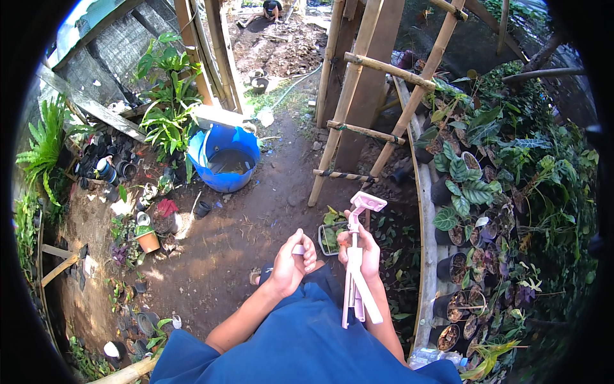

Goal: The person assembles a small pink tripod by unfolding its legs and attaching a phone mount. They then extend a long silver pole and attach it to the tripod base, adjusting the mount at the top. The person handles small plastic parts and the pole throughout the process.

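I've got the R hand [369, 251] just R of frame ctr, gripping a pink folding stand [354, 261] by its shaft, flat head up, legs angled down twd the bottom edge. L hand [289, 261] is nr ctr, apart from the stand, fingers curled on a small lilac piece [298, 249]; too small for me to ID. Btwn the hands & a bit higher I see a tub of leaves [329, 253], partly hidden by the R hand. Upper L of ctr: blue bucket [224, 184] on the dirt. Upper R of ctr: bamboo ladder [390, 70]. Down the R side I get potted plants [451, 267] alongside a wooden rail [424, 256]. Another person [272, 9] is way up at the top edge, well apart. Blue shirt [288, 339] fills bottom ctr.
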### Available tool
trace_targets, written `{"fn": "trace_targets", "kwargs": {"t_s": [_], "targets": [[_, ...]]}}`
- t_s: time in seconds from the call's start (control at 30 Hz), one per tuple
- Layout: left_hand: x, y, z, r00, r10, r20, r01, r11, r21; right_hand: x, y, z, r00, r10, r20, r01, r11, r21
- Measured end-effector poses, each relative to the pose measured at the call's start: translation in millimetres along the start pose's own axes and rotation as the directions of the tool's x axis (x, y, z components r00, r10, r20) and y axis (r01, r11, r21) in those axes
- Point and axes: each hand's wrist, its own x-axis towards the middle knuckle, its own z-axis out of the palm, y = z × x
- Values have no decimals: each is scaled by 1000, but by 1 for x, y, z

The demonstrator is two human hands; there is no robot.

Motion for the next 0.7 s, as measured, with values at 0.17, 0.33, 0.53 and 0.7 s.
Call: {"fn": "trace_targets", "kwargs": {"t_s": [0.17,0.33,0.53,0.7], "targets": [[10,-9,9,998,-58,11,56,990,128,-1,-3,-4,993,8,118,-28,985,168],[16,-23,16,977,-206,58,185,950,253,-11,-14,-3,996,-69,-50,69,997,14],[16,-55,19,883,-458,103,326,756,567,-28,-19,-14,943,-169,-287,178,984,5],[13,-67,23,730,-667,148,402,594,696,-39,-20,-34,837,-293,-462,282,955,-93]]}}
